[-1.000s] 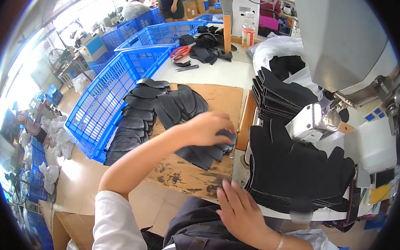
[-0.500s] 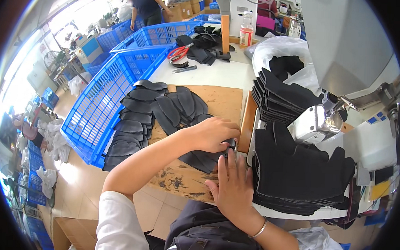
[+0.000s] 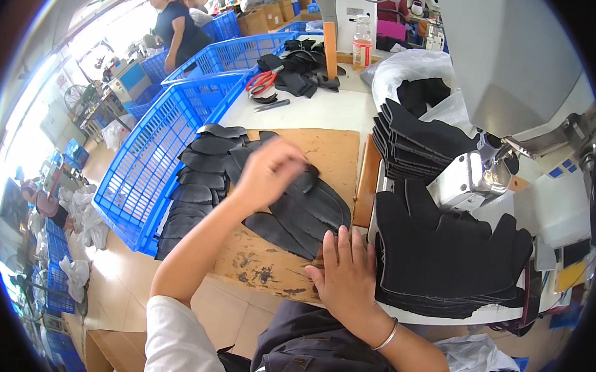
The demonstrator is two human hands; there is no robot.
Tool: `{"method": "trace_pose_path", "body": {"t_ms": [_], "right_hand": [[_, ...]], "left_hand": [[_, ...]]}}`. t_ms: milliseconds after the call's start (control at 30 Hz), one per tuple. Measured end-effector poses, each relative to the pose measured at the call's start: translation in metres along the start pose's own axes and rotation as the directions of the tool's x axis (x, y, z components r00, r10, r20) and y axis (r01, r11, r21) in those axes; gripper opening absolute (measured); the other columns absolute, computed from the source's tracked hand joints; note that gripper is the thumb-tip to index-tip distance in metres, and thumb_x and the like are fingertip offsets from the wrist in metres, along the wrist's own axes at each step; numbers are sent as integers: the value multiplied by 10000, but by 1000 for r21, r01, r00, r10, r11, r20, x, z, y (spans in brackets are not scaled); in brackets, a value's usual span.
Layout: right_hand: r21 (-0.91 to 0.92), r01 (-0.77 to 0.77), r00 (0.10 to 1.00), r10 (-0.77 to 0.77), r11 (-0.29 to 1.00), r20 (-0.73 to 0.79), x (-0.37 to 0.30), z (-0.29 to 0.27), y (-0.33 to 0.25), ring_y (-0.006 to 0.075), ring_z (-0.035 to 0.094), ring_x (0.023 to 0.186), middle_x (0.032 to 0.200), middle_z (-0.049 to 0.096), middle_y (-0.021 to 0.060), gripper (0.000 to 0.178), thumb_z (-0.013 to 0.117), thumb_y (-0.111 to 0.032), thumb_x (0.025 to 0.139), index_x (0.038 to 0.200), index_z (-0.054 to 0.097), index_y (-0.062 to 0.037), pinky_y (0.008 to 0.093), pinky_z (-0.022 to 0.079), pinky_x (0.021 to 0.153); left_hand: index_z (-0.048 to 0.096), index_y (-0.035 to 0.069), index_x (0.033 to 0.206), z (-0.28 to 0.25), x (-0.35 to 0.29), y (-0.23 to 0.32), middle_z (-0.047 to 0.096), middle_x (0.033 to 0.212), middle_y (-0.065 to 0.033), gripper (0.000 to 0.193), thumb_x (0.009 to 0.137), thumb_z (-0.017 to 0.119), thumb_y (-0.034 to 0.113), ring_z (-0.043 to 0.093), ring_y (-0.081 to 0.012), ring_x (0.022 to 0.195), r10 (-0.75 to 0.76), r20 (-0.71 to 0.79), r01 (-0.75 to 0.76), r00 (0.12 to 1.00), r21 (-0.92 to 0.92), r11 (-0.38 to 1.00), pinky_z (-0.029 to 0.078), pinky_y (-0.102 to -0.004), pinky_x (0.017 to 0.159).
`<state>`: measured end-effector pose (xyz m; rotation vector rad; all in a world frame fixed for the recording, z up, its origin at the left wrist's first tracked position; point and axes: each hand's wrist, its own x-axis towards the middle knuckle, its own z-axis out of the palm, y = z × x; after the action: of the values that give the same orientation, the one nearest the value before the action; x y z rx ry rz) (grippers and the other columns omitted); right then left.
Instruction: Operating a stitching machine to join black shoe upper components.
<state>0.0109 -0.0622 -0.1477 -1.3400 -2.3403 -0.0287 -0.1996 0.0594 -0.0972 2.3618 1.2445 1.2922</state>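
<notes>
By the near right corner of the wooden board (image 3: 256,268), the right hand (image 3: 349,270) is resting palm-down, grip wide; beyond, overlapping black pieces (image 3: 303,216) are lying on the board beneath the blurred left hand (image 3: 270,174), whose grip I cannot tell; farther, red-handled scissors (image 3: 260,82) are sitting.

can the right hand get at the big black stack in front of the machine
Probably yes: the right hand is open, palm down, with the black stack just to its right and nothing visible standing between them.
</notes>
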Motion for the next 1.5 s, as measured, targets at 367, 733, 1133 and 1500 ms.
{"method": "trace_pose_path", "body": {"t_ms": [367,733,1133,1500], "right_hand": [[-40,-17,996,13,999,-87,22,7,-1,291,584,995,1327,448,263,588,648,-195,841,1334,424,34,281,522,803],[720,292,829,208,630,-519,-72,-111,-8,428,420,1295,1377,397,327,1137,849,-353,686,1433,141,129,480,307,1094],[802,-501,862,263,324,432,-36,-222,117,68,612,604,693,622,10,195,724,-57,834,952,616,54,219,497,566],[772,-432,900,161,467,405,-36,-203,156,4,445,636,701,582,-41,214,751,-126,828,896,615,24,207,383,529]], "left_hand": [[475,80,1011,-112,13,58,641,1146,-188,156,988,526,225,670,-184,922,-240,-112,138,964,-559,818,533,-266,759],[523,-86,1066,-53,22,156,573,1105,-395,318,950,408,188,601,-464,1048,499,464,443,732,-881,169,468,-483,954],[619,-7,973,32,60,205,590,923,-57,257,803,777,102,507,-29,772,53,689,457,723,-535,710,468,-236,661],[671,-9,919,50,72,207,704,820,-43,337,949,607,320,664,-84,710,-69,949,684,308,-170,710,528,-232,608]]}}
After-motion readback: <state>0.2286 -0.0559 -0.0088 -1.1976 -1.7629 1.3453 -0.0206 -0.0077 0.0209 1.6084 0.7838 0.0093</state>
